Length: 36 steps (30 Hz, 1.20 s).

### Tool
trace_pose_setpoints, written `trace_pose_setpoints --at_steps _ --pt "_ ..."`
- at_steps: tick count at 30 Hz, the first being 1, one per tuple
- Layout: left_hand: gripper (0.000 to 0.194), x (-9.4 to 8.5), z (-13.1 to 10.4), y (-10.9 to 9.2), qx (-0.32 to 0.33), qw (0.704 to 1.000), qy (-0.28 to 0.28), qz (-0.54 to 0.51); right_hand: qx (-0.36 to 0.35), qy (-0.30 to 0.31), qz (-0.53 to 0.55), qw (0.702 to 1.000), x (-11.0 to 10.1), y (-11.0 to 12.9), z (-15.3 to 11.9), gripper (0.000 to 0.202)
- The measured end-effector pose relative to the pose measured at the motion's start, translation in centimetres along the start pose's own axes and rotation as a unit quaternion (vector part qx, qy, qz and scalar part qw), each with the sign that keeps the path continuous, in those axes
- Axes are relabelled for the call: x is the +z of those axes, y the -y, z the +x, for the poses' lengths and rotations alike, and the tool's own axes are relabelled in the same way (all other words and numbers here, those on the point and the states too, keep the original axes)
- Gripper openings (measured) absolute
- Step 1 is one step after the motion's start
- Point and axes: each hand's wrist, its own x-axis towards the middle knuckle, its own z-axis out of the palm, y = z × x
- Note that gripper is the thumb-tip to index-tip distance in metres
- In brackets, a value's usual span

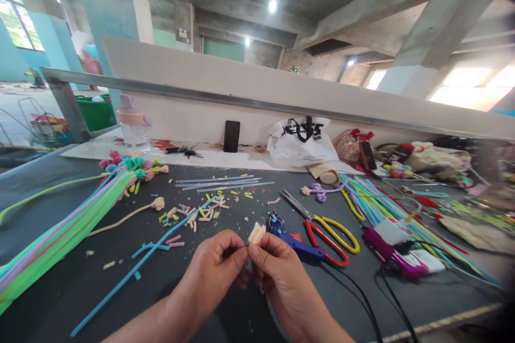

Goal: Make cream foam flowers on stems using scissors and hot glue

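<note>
My right hand [277,268] is closed in a pinch on a small cream fuzzy piece [256,233], which sticks up above the fingertips. Close beside it, my left hand [219,262] has its thumb and forefinger pressed together. Anything between those left fingers is hidden. Just right of my right hand lies a blue glue gun [300,244], partly behind scissors [328,233] with one red and one yellow handle. Short cut pieces of pipe cleaner [201,213] are scattered beyond my hands. A long blue pipe cleaner [140,265] lies slantwise to the left of my left hand.
Bundled pipe-cleaner flowers [88,214] lie at the left, near a single cream flower [158,203]. Clear sticks [223,183] lie farther back. A phone [232,136], bottle [134,126] and white bag [300,142] stand along the back. A purple device [392,257] with cables sits right.
</note>
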Motion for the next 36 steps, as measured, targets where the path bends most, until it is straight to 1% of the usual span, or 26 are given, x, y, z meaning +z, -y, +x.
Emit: trace_pose_setpoints --at_steps 3,5,7,10,13,15,17,20,22,24,26,27,29,31,33,34,36 --pt "0.022 -0.1 0.1 0.2 -0.006 0.998 0.05 -0.025 0.002 -0.02 0.016 1.0 -0.2 0.4 0.2 0.025" --pt "0.022 -0.1 0.1 0.4 -0.029 0.994 0.093 -0.058 -0.009 -0.038 0.001 0.999 -0.5 1.0 0.3 0.028" --pt "0.021 0.0 0.1 0.7 -0.054 0.987 0.121 -0.091 -0.015 -0.038 -0.016 0.999 -0.7 1.4 0.3 0.029" --pt "0.022 0.3 0.0 0.9 -0.079 0.982 0.127 -0.113 -0.021 -0.024 -0.039 0.999 -0.7 1.6 0.2 0.027" --pt "0.025 0.6 -0.1 0.8 -0.088 0.986 0.102 -0.095 -0.016 -0.004 -0.038 0.999 -0.6 1.2 0.1 0.026" --pt "0.025 0.8 -0.2 0.6 -0.09 0.988 0.093 -0.09 -0.011 -0.008 -0.037 0.999 -0.5 1.1 0.0 0.026" --pt "0.021 1.0 -0.2 0.5 -0.099 0.986 0.097 -0.092 -0.01 -0.026 -0.041 0.999 -0.5 1.1 -0.1 0.027" --pt "0.014 1.3 -0.4 0.6 -0.122 0.982 0.114 -0.092 -0.022 -0.056 -0.03 0.998 -0.6 1.7 -0.1 0.028" --pt "0.011 1.2 -0.6 0.8 -0.132 0.977 0.141 -0.089 -0.025 -0.065 -0.014 0.997 -0.8 2.2 -0.1 0.027" --pt "0.01 0.9 -0.6 0.9 -0.119 0.975 0.174 -0.073 -0.006 -0.048 0.002 0.999 -1.0 2.6 -0.2 0.024" --pt "0.016 0.4 -0.5 0.8 -0.087 0.978 0.185 -0.042 0.015 -0.012 0.009 1.0 -1.2 3.0 -0.2 0.023" --pt "0.022 0.1 -0.3 0.6 -0.068 0.981 0.178 -0.029 0.022 0.003 0.007 1.0 -1.3 3.1 -0.2 0.023" --pt "0.03 -0.5 0.1 0.3 -0.047 0.989 0.141 -0.022 0.029 0.025 -0.001 0.999 -1.3 3.3 -0.3 0.023" --pt "0.03 -1.1 0.5 0.0 -0.041 0.995 0.082 -0.045 0.038 0.032 -0.003 0.999 -1.1 3.4 -0.4 0.024" --pt "0.025 -1.6 0.9 -0.1 -0.023 0.996 0.028 -0.082 0.053 0.036 -0.004 0.998 -0.9 3.4 -0.6 0.025" --pt "0.024 -1.9 1.1 -0.2 -0.009 0.995 0.013 -0.101 0.061 0.038 -0.007 0.997 -0.8 3.3 -0.7 0.025" --pt "0.024 -2.4 1.2 -0.2 0.018 0.991 0.015 -0.134 0.078 0.042 -0.015 0.996 -0.6 3.2 -0.7 0.025"
